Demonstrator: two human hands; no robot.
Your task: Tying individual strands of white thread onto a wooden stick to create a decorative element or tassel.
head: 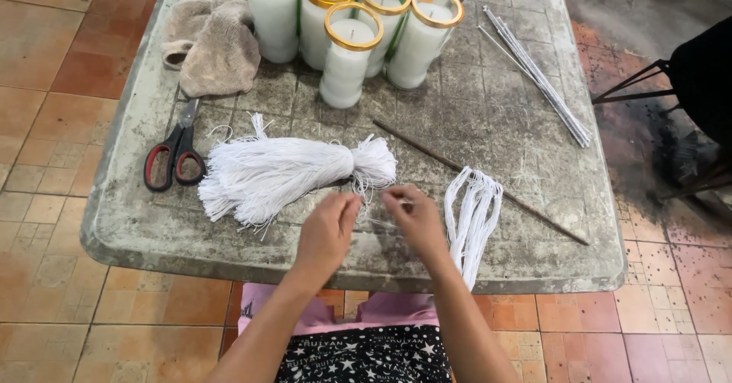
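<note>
Both hands meet just in front of the big bundle of white wick strings (286,171), which lies on the worn grey table (488,101) with its long axis running left to right, the tied, bushy end toward the right and the loose tails fanning left. The left hand (326,230) and the right hand (415,217) each have thumb and fingertips pinched closed on what looks like 1 thin white strand (375,209) stretched between them, just below the tied end of the bundle; the strand is so fine I cannot follow it fully. So the bundle sits just beyond the knuckles, slightly to the left, and the left hand is the nearer of the 2 to it. To the right of the right hand a smaller batch of white strings (473,215) hangs over the table edge, its length running toward the person. A thin brown rod (480,181) slants across behind it. Farther back stand white candles in gold-rimmed glasses (351,55), with red-handled scissors (177,154), a beige cloth (213,44) and a sheaf of thin white rods (537,78) around them.
</note>
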